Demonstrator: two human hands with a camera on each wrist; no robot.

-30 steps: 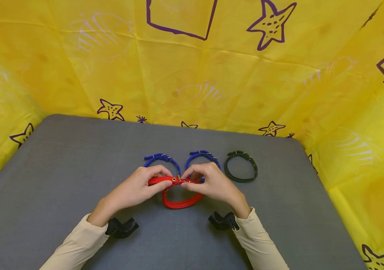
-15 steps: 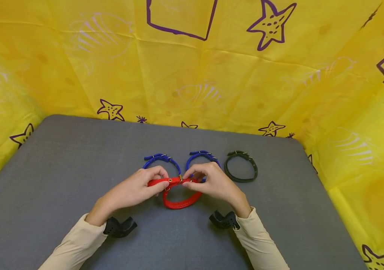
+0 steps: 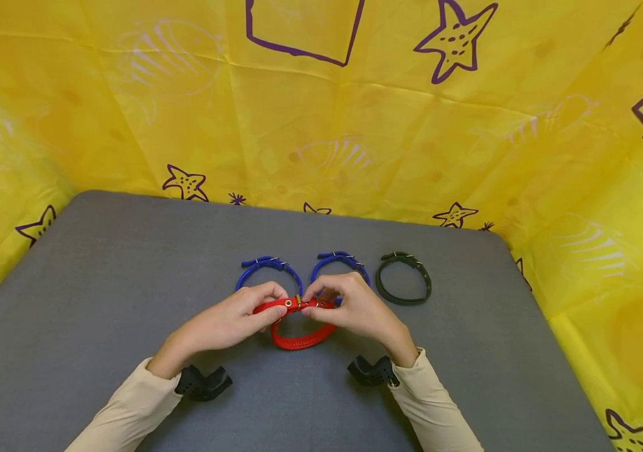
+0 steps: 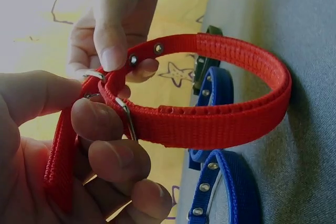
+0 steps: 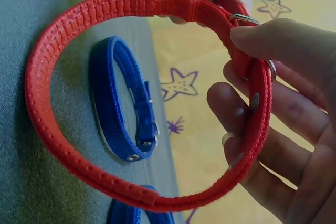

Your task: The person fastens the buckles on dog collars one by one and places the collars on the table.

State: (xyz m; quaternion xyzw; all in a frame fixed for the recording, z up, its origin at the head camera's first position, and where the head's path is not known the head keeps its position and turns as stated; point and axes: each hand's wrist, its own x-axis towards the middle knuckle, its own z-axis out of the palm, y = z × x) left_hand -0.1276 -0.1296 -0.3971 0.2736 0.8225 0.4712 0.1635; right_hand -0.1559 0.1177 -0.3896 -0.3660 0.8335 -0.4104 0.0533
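A red webbing pet collar (image 3: 301,343), buckled into a loop, is held up between both hands. My left hand (image 3: 236,317) pinches its strap by the buckle, thumb in front and fingers behind. The strap's loose red end (image 4: 62,166) runs down across the left palm. My right hand (image 3: 359,309) pinches the collar on the other side of the buckle (image 5: 244,19), its thumb tip right at the metal. Metal eyelets (image 4: 159,49) show along the strap in the left wrist view. The lower part of the loop hangs toward me.
Behind the hands, two blue collars (image 3: 269,259) lie on the grey table (image 3: 129,263), partly hidden. To their right lies a dark green collar (image 3: 403,302). A yellow patterned cloth (image 3: 276,125) rises along the table's far and side edges.
My left fingertips slide a little left along the red strap, then come back right toward the buckle. The right hand stays nearly in place, and the collars on the table do not move.
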